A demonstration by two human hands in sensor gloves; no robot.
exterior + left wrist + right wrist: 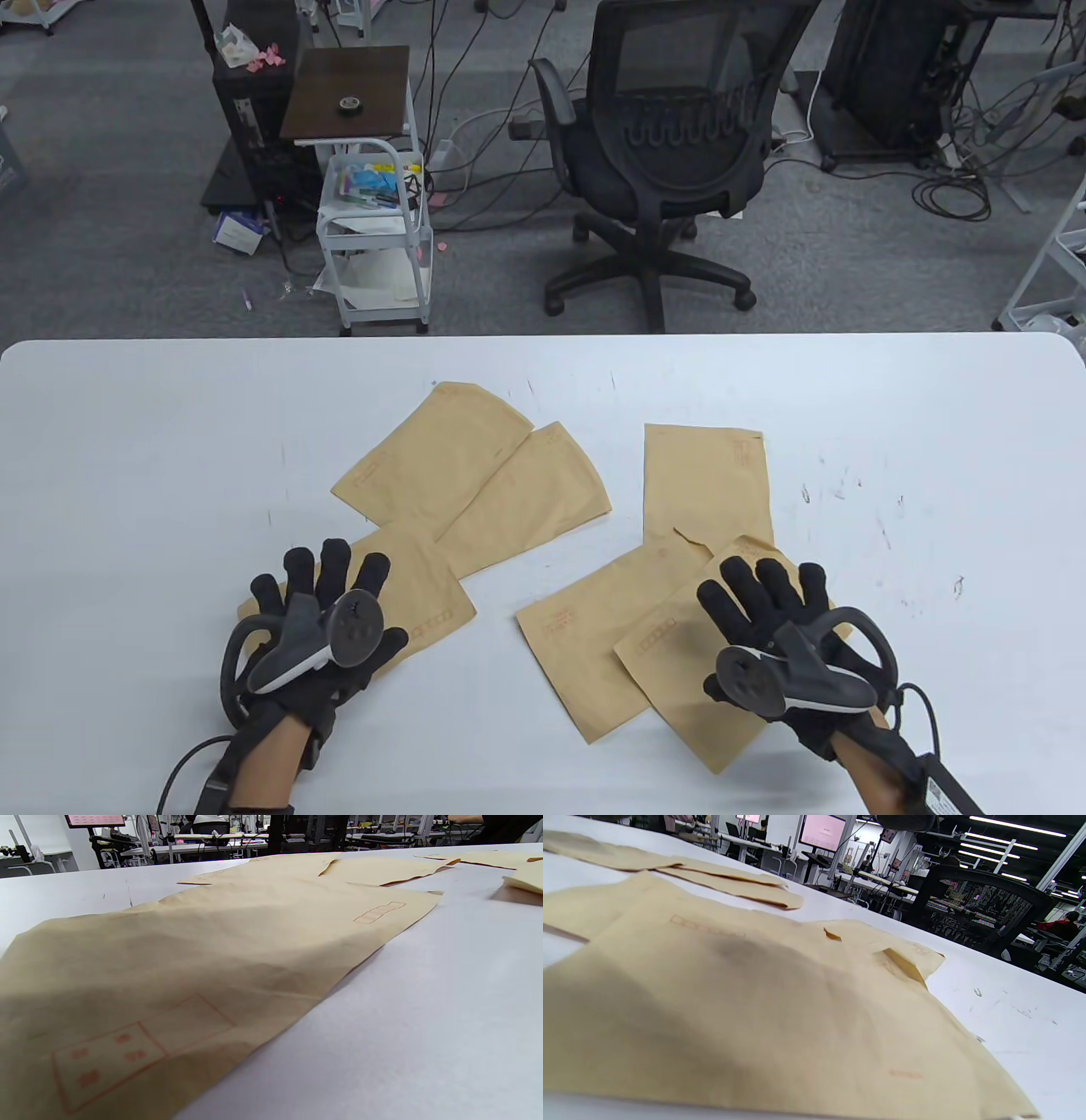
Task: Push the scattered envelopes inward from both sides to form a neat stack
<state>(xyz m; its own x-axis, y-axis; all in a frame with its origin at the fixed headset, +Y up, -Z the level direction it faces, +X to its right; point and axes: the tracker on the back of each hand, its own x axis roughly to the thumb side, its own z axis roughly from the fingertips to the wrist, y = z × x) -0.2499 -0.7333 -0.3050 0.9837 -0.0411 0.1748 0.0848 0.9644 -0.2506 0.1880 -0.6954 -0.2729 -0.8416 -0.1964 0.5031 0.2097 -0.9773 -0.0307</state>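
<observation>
Your left hand [318, 615] lies flat, fingers spread, palm down on one envelope [424, 594] near the front-left of the worktop [127, 475]; nothing is pinched. That envelope runs out from under the hand toward the centre, and in the left wrist view [212, 955] it lies creased but flat, its red printed boxes facing up. Two more envelopes sit behind it toward mid-table: one [433, 458] farther back and to the left, one [534, 497] overlapping its right edge, both angled. Your right hand [780, 620] likewise rests with fingers spread, palm down, on the nearest envelope of the right group [679, 679], which sits at an angle close to the front edge. It overlaps a second envelope [585, 645] on its left, and both cover the near end of a third [704, 484] lying roughly square to the table, farther back. The right wrist view shows the top envelope [755, 1018] slightly lifted, with a torn or folded flap [903, 967] on the sheet beyond. The two groups lie apart, with bare worktop between them at centre.
</observation>
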